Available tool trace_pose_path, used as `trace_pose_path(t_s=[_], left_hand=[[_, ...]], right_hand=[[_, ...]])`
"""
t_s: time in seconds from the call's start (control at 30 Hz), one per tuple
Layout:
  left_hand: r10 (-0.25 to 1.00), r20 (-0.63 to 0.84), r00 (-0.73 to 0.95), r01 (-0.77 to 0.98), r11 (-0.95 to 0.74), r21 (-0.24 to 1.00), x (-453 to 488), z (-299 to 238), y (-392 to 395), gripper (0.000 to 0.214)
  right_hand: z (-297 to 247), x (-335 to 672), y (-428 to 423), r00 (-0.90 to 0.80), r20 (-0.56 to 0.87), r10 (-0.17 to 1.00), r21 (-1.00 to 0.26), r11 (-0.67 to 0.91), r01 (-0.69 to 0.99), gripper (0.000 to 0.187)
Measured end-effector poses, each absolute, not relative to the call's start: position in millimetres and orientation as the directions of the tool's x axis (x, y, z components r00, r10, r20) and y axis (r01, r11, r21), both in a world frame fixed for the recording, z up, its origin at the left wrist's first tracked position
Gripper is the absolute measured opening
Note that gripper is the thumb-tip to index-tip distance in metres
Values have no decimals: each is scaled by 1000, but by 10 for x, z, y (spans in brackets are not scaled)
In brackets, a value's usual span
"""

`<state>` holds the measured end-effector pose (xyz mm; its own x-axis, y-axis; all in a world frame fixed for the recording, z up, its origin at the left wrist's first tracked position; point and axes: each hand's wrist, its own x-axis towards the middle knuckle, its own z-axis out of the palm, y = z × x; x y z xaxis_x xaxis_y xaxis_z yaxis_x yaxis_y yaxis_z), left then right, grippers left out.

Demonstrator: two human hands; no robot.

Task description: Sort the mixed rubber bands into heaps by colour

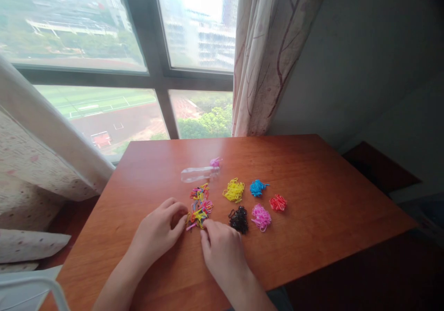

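Observation:
A mixed pile of small coloured rubber bands [200, 205] lies on the wooden table between my hands. At the pile's left edge is my left hand [160, 224], its fingers curled and thumb drawn toward the index finger. What sits between those fingertips is too small to make out. My right hand [224, 245] reaches the near right side of the pile with fingers bent together and their tips touching the bands. Whatever it pinches is hidden. Just right of this hand are black bands [238, 220], with yellow bands [234, 190] farther back.
Blue bands [257, 188], pink bands [261, 217] and red bands [278, 203] form separate heaps to the right. Behind the mixed pile a clear plastic bottle [196, 174] lies on its side near a pink-purple piece [215, 162]. The table [312, 172] meets a window and curtains [258, 70].

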<state>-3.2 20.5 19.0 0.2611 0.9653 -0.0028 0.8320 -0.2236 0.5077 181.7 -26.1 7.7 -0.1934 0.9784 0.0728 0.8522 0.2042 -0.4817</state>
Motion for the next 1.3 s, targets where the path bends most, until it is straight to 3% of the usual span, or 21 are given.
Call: trace_pose_path(t_s=[0.37,0.8,1.3], left_hand=[[961,-47,274,850,-219,478,-7,204,202,20],[970,102,219,795,-239,558,66,184,230,23],[863,180,472,715,-494,495,953,413,910,12]], right_hand=[[35,1781,-258,-164,76,984,-482,180,858,12],[-10,1771,-264,-153,92,984,-508,179,842,13],[-123,1761,-272,-129,211,969,-526,224,821,15]])
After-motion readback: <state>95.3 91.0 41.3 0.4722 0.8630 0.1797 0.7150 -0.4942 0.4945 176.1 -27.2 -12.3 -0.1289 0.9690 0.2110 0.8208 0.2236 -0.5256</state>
